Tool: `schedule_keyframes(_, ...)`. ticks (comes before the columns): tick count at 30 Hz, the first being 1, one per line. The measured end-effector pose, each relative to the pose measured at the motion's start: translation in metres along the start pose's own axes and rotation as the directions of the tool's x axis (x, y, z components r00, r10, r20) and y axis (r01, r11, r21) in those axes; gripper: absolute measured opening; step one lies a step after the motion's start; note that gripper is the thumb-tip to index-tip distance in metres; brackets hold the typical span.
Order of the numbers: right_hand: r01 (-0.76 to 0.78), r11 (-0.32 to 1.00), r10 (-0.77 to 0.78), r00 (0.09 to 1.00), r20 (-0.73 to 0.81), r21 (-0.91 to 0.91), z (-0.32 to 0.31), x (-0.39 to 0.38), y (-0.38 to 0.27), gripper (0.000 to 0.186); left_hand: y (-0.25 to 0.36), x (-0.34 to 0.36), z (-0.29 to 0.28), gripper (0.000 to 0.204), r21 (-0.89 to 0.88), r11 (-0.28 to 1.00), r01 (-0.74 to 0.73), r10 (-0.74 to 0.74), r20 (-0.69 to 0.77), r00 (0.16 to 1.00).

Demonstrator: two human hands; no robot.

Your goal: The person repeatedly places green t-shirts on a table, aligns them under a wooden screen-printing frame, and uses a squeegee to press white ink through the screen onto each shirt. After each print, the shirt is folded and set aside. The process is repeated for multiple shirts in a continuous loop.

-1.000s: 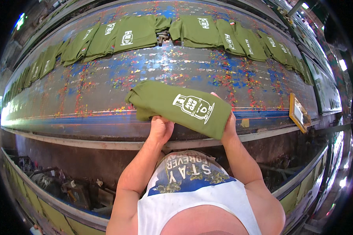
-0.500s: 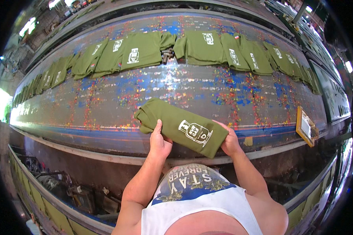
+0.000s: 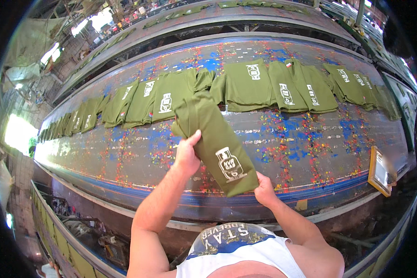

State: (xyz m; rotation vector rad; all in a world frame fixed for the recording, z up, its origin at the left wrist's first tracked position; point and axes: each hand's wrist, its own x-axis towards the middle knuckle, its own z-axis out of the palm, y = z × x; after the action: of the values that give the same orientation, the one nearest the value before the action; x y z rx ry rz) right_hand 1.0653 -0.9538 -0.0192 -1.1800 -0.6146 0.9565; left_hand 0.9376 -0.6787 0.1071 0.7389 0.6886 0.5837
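Between my hands a folded olive-green T-shirt (image 3: 213,127) hangs tilted above the long table, its white cylinder-shaped print facing up. My left hand (image 3: 187,155) grips its left edge, thumb on top and fingers hidden underneath. At the near right corner, my right hand (image 3: 264,191) pinches the cloth. The far end of the held shirt overlaps my view of a row of similar printed shirts, among them one left of centre (image 3: 173,90) and one right of centre (image 3: 248,92). Whether it touches that row I cannot tell.
The long dark table (image 3: 139,169) is speckled with blue, red and yellow paint. A wooden frame (image 3: 373,178) lies at its right end. Smaller-looking shirts (image 3: 83,118) continue the row leftward. Another table with green shirts (image 3: 180,14) stands beyond; a metal rail (image 3: 74,236) runs behind at lower left.
Both hands have carried the folded shirt away from my body toward the row. It has turned to a steeper slant, its far end now overlapping the row. The view has shifted too.
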Motion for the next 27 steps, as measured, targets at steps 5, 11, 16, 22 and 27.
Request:
schedule_keyframes(5,0.160,0.984,-0.168,0.980,-0.107,-0.076,0.033,0.120,-0.013,0.040,0.095,0.110,0.044,0.053,0.110,0.992,-0.056,0.036,0.173,0.984)
schedule_keyframes(11,-0.070,0.968,0.114,0.978,-0.176,0.241,0.069,0.265,-0.024,0.048,0.125,0.187,0.042,0.058,0.464,0.814,-0.350,0.484,-0.207,0.850)
schedule_keyframes(16,-0.040,0.997,0.050,0.985,-0.167,0.061,0.048,0.215,0.027,0.048,-0.003,0.102,-0.041,0.045,0.802,0.337,-0.493,0.612,0.211,0.762)
schedule_keyframes(22,0.015,0.991,-0.018,1.000,-0.017,-0.134,0.018,0.121,0.014,0.037,-0.113,-0.062,-0.089,0.018,0.844,0.461,-0.274,0.228,0.186,0.956)
schedule_keyframes(27,0.330,0.903,-0.348,0.937,-0.019,-0.276,0.061,0.068,-0.047,0.026,-0.142,-0.116,-0.070,0.046,0.504,0.862,-0.052,-0.179,0.398,0.900)
